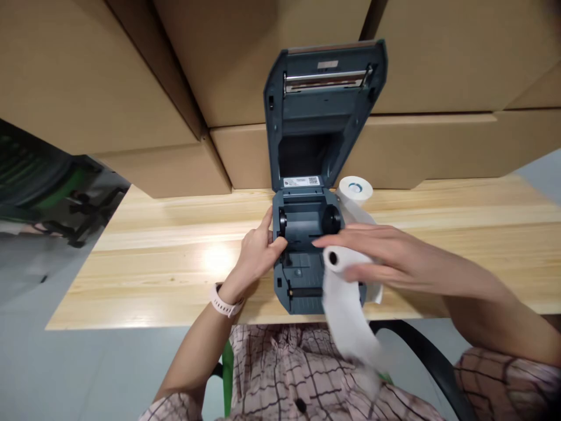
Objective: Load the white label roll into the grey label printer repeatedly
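Observation:
A dark blue-grey label printer (300, 263) lies on the table with its lid (275, 123) raised. Inside it are two black roll holders, with a black roller near the front. My left hand (258, 248) grips the printer's left wall, thumb over the edge. Pinched in my right hand (394, 254) is a small roll of white paper (344, 257), held above the right part of the printer. Its loose end (346, 318) hangs down past the table's front edge, blurred by motion.
Behind the printer's right side stands another white roll (346, 186), its strip running forward beneath my right hand. Large cardboard boxes (280, 70) line the back of the wooden table (175, 251). A black chair armrest (421, 351) is below the front edge.

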Available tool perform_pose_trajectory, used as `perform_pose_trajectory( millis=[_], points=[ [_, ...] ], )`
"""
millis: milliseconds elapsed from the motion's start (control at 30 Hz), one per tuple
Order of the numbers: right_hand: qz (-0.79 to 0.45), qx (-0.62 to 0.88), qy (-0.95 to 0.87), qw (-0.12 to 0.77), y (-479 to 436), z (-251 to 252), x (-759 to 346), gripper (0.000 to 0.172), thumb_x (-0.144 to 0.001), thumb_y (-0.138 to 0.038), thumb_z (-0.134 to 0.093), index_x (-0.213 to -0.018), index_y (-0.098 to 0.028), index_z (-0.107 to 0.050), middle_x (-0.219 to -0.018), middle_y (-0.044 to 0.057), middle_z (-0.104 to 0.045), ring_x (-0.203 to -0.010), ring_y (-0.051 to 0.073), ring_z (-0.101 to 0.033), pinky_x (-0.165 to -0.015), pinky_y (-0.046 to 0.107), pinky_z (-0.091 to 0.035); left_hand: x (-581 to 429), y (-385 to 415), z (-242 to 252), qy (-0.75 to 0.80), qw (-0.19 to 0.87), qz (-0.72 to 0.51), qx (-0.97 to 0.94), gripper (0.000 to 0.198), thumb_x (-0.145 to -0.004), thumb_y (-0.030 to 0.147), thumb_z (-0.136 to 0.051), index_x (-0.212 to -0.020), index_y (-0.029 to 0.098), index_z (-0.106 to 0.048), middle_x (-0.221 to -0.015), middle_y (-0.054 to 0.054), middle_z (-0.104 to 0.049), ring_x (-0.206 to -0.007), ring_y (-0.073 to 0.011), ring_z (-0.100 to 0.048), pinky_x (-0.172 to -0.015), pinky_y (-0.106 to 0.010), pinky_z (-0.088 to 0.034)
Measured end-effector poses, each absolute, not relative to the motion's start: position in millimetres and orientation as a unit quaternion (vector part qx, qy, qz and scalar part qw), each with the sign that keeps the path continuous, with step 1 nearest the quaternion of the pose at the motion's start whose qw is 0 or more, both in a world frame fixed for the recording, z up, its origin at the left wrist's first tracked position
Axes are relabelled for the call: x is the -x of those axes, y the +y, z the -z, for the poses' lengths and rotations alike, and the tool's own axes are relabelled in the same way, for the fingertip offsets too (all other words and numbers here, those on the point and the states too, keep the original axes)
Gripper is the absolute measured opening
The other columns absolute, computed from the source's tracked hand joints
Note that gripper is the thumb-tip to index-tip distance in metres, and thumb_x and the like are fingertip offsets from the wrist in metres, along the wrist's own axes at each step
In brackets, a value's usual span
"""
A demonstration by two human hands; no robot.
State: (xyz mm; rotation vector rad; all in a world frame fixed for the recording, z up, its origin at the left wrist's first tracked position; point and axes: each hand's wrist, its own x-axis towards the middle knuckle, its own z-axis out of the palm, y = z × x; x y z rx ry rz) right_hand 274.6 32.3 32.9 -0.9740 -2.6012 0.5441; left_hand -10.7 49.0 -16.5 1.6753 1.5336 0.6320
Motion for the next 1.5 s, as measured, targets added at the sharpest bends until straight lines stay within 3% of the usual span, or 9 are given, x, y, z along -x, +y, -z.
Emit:
perform_pose_trajectory(
  millis=[133, 267, 400, 467, 567, 667, 933, 1500],
  points=[
    [-0.197, 0.337, -0.912, 0.125, 48.5, -19.3, -225.9, 0.061, -0.109, -0.062, -0.039, -0.147, -0.023, -0.065, -0.110, 0.012, -0.077, -0.103, 0.029, -0.069, -0.090, 0.044, -0.055, 10.4, 49.3, 16.7, 0.599, 0.378, -0.246, -0.661, 0.088, -0.078, 0.027, -0.050, -0.164, 0.015, -0.040, -0.055, 0.008, -0.046, -0.055, -0.0173, -0.044, -0.061, -0.030, -0.031],
    [-0.177, 0.353, -0.911, 0.123, 46.6, -4.5, -222.3, 0.058, -0.109, -0.060, -0.043, -0.149, -0.023, -0.061, -0.110, 0.012, -0.074, -0.103, 0.029, -0.066, -0.095, 0.047, -0.054, 10.3, 50.1, 17.3, 0.600, 0.371, -0.242, -0.666, 0.089, -0.078, 0.028, -0.049, -0.165, 0.013, -0.039, -0.055, 0.008, -0.046, -0.057, -0.0184, -0.045, -0.062, -0.031, -0.032],
    [-0.139, 0.382, -0.895, 0.185, 31.6, 0.2, -221.2, 0.063, -0.106, -0.055, -0.054, -0.161, -0.026, -0.044, -0.142, 0.015, -0.064, -0.128, 0.032, -0.060, -0.104, 0.050, -0.053, 10.2, 50.0, 18.2, 0.596, 0.355, -0.248, -0.676, 0.088, -0.078, 0.030, -0.048, -0.164, 0.011, -0.041, -0.056, 0.007, -0.048, -0.058, -0.0188, -0.045, -0.063, -0.032, -0.032],
    [-0.083, 0.405, -0.881, 0.231, 22.6, 3.1, -219.5, 0.063, -0.103, -0.052, -0.061, -0.158, -0.024, -0.047, -0.148, 0.016, -0.059, -0.132, 0.034, -0.056, -0.106, 0.052, -0.052, 10.2, 49.6, 18.8, 0.595, 0.352, -0.251, -0.678, 0.088, -0.078, 0.030, -0.048, -0.163, 0.010, -0.042, -0.056, 0.006, -0.049, -0.058, -0.0189, -0.045, -0.063, -0.033, -0.033],
    [-0.018, 0.413, -0.867, 0.279, 9.7, 8.3, -219.1, 0.040, -0.102, -0.043, -0.067, -0.135, -0.021, -0.066, -0.130, 0.014, -0.068, -0.116, 0.031, -0.061, -0.098, 0.050, -0.056, 10.3, 49.3, 19.1, 0.594, 0.359, -0.253, -0.674, 0.087, -0.079, 0.030, -0.049, -0.163, 0.011, -0.042, -0.056, 0.006, -0.049, -0.057, -0.0192, -0.045, -0.062, -0.033, -0.034],
    [-0.024, 0.367, -0.883, 0.292, -1.3, 11.8, -220.1, 0.016, -0.105, -0.030, -0.063, -0.112, -0.020, -0.073, -0.113, 0.011, -0.074, -0.103, 0.025, -0.067, -0.088, 0.042, -0.059, 10.5, 49.2, 19.0, 0.593, 0.363, -0.255, -0.672, 0.085, -0.080, 0.028, -0.049, -0.163, 0.015, -0.043, -0.054, 0.007, -0.047, -0.055, -0.0189, -0.046, -0.062, -0.032, -0.034],
    [0.040, 0.390, -0.869, 0.302, -25.1, 10.6, -204.7, 0.014, -0.105, -0.019, -0.061, -0.109, -0.014, -0.073, -0.110, 0.012, -0.078, -0.093, 0.022, -0.071, -0.083, 0.038, -0.059, 10.4, 48.2, 22.1, 0.588, 0.362, -0.275, -0.669, 0.079, -0.082, 0.030, -0.051, -0.159, 0.015, -0.047, -0.056, 0.007, -0.048, -0.056, -0.0179, -0.044, -0.061, -0.030, -0.033],
    [0.098, 0.440, -0.838, 0.307, -36.1, 14.7, -184.1, 0.013, -0.107, -0.026, -0.060, -0.106, -0.019, -0.071, -0.109, 0.010, -0.079, -0.094, 0.025, -0.066, -0.085, 0.041, -0.054, 13.3, 47.1, 22.2, 0.574, 0.353, -0.271, -0.688, 0.073, -0.095, 0.052, -0.060, -0.158, 0.018, -0.047, -0.060, 0.006, -0.050, -0.058, -0.0175, -0.048, -0.062, -0.030, -0.032]
  ],
)
